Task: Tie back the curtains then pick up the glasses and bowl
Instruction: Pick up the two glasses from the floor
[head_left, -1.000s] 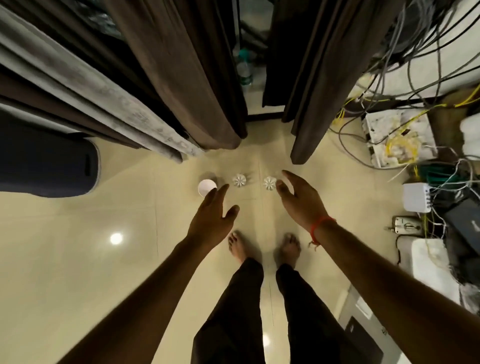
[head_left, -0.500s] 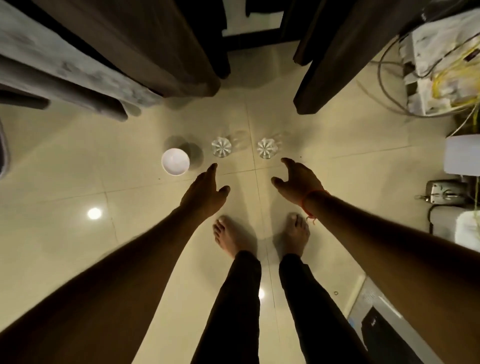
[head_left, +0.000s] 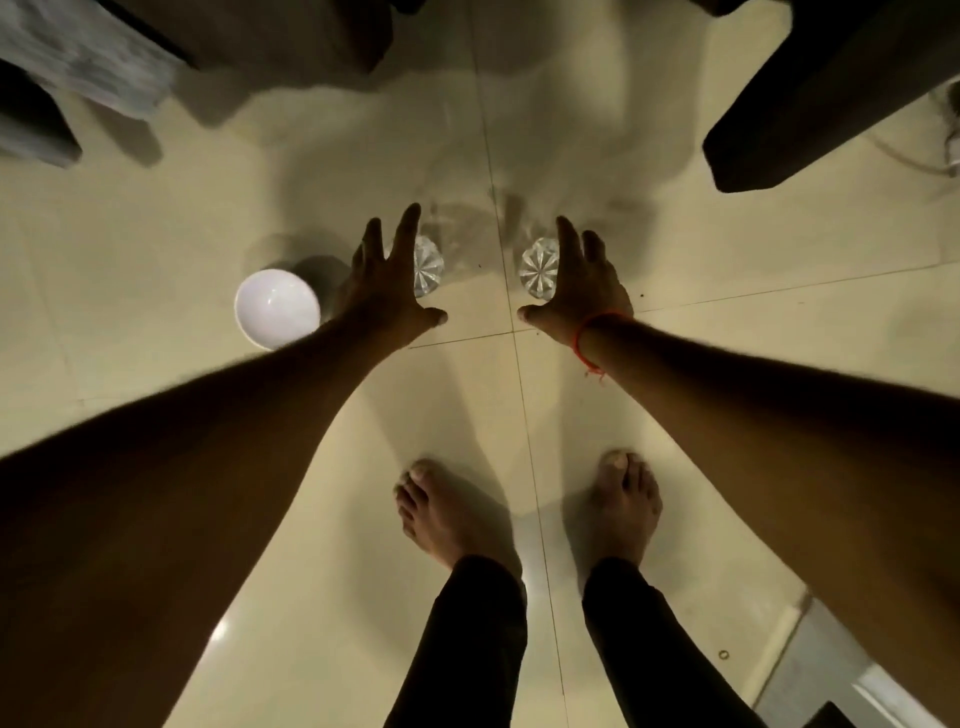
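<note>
Two clear cut glasses stand on the cream tiled floor. My left hand (head_left: 387, 283) is open around the left glass (head_left: 428, 266), fingers on its left side, thumb spread toward me. My right hand (head_left: 579, 288), with a red thread at the wrist, is open around the right glass (head_left: 537, 269), fingers on its right side. Whether either hand touches its glass I cannot tell. A white bowl (head_left: 276, 307) sits on the floor just left of my left hand. Dark curtain ends hang at the top left (head_left: 270, 36) and top right (head_left: 810, 104).
My bare feet (head_left: 530, 509) stand on the floor below the glasses. A grey patterned fabric edge (head_left: 78, 62) shows at the top left. A pale step or ledge (head_left: 841, 670) lies at the bottom right.
The view has dropped closer to the floor. Both hands moved forward from short of the glasses to either side of them, fingers spread.
</note>
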